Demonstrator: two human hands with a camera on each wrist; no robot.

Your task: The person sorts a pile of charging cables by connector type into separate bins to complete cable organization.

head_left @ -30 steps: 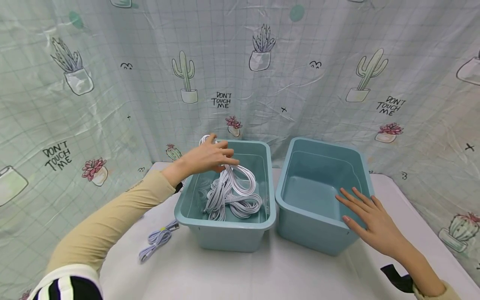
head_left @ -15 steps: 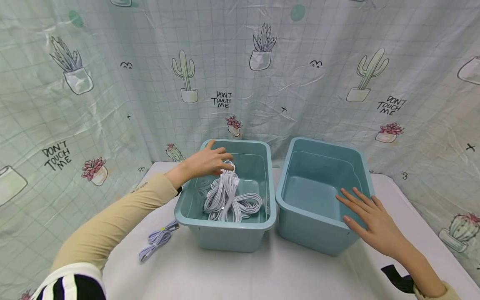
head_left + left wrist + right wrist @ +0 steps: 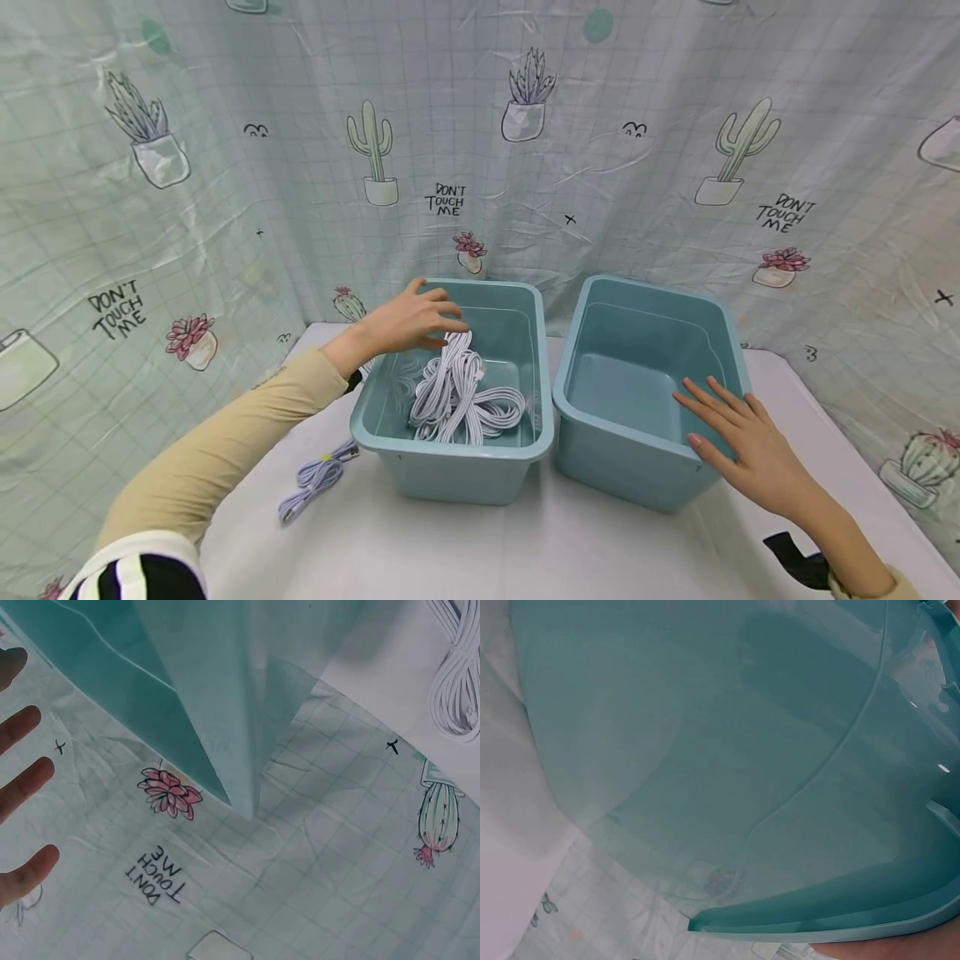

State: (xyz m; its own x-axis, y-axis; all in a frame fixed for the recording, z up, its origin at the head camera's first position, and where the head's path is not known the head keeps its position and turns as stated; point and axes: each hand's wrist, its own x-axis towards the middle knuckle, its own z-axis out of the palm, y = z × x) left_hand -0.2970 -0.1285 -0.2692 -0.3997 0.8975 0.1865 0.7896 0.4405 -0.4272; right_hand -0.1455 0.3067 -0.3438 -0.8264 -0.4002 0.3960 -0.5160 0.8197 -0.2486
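My left hand [image 3: 408, 323] hovers over the rear left part of the left blue-green bin [image 3: 457, 451], its fingers [image 3: 28, 784] spread and holding nothing. Just below lies a pile of coiled white cables [image 3: 450, 396] on that bin's floor; the top loop comes close under the fingertips in the head view. My right hand [image 3: 738, 442] rests across the near right corner of the right blue-green bin [image 3: 630, 429], fingers straight and reaching over the rim. No cables show inside this second bin.
A pale lilac cable bundle [image 3: 318, 477] with a yellow tie lies on the white table [image 3: 480, 550] left of the bins. Another white cable coil [image 3: 457, 690] lies beside the left bin. A cactus-print curtain [image 3: 465, 133] stands close behind.
The coiled white cable my left hand held has dropped onto the pile in the left bin, and the fingers have loosened. My right hand has stayed in place.
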